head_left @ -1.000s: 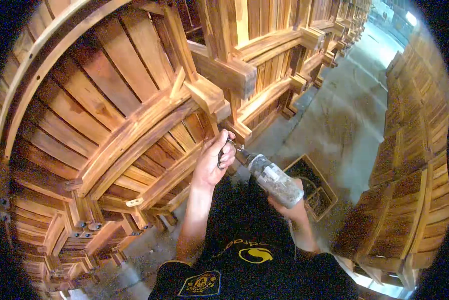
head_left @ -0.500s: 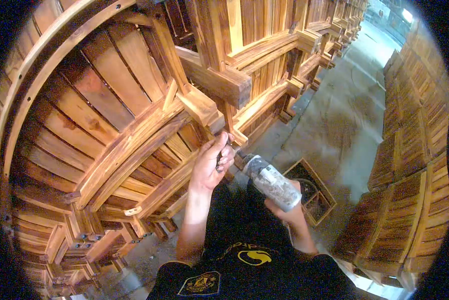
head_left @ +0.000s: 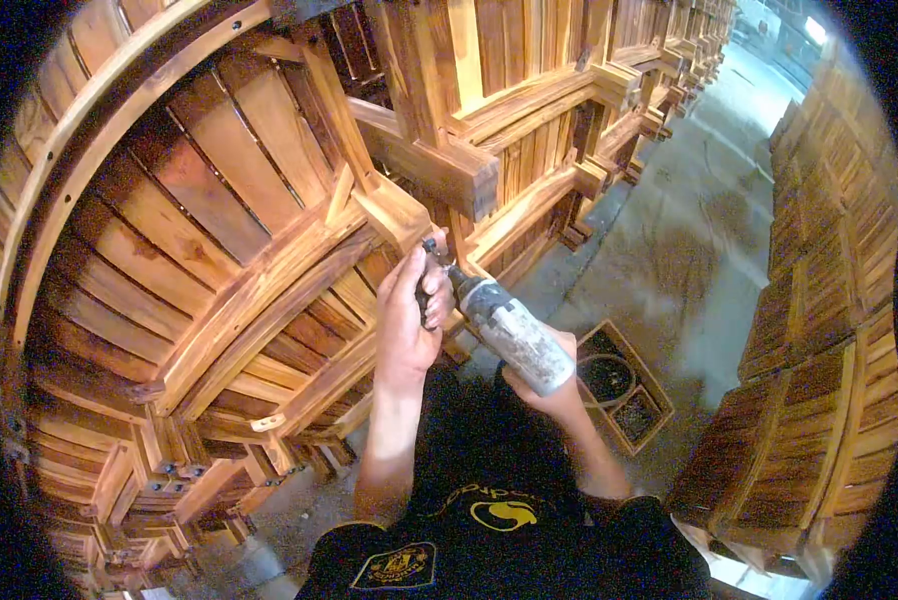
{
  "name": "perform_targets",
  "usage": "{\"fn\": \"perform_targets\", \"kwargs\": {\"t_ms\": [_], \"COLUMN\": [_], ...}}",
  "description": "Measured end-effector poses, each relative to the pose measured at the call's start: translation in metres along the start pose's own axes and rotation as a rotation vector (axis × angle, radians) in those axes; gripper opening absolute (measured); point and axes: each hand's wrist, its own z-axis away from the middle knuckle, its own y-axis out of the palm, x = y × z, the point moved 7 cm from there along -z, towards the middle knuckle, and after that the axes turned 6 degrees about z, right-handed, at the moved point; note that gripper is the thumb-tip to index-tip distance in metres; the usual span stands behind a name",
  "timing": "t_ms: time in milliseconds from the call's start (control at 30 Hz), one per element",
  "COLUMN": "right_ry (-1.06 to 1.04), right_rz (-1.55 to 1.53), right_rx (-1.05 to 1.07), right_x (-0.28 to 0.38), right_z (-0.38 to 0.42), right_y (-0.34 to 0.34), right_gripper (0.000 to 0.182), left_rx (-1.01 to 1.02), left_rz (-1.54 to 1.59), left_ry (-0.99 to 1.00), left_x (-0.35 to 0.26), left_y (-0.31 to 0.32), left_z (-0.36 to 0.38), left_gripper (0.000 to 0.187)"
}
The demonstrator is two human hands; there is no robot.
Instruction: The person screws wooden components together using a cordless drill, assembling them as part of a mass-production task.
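My right hand (head_left: 549,388) is wrapped round the rear of a worn grey-white power driver (head_left: 519,335), whose dark nose points up and left. My left hand (head_left: 409,310) is closed around small dark pieces that look like bolts (head_left: 430,245), one showing at the fingertips. These fingertips are close to the end of a wooden block (head_left: 394,212) on the slatted wooden piece. The driver's nose sits beside my left fingers; whether it touches a bolt cannot be made out.
Curved slatted wooden furniture (head_left: 179,220) fills the left side. More wooden frames (head_left: 529,110) run off to the upper right. A wooden box (head_left: 641,425) with small dark items and a ring-like object stands on the floor (head_left: 669,240). Stacked wooden panels (head_left: 819,400) line the right.
Both hands and the driver have moved up and to the left, nearer the wooden block. A dark bolt-like piece now shows at my left fingertips. More of the floor box is visible.
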Motion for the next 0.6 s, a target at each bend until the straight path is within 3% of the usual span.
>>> {"fn": "perform_targets", "kwargs": {"t_ms": [333, 600], "right_ry": [-0.047, 0.057], "right_rz": [0.082, -0.014], "right_rx": [-0.021, -0.023], "right_x": [0.004, 0.0003], "right_z": [-0.0026, -0.0033], "right_y": [0.0021, 0.0045], "right_gripper": [0.043, 0.042], "left_rx": [-0.001, 0.001], "left_rz": [-0.006, -0.016], "left_ry": [0.006, -0.003], "left_x": [-0.0073, -0.0069], "left_y": [-0.0016, -0.0034], "left_z": [-0.0005, -0.002], "left_gripper": [0.026, 0.027]}}
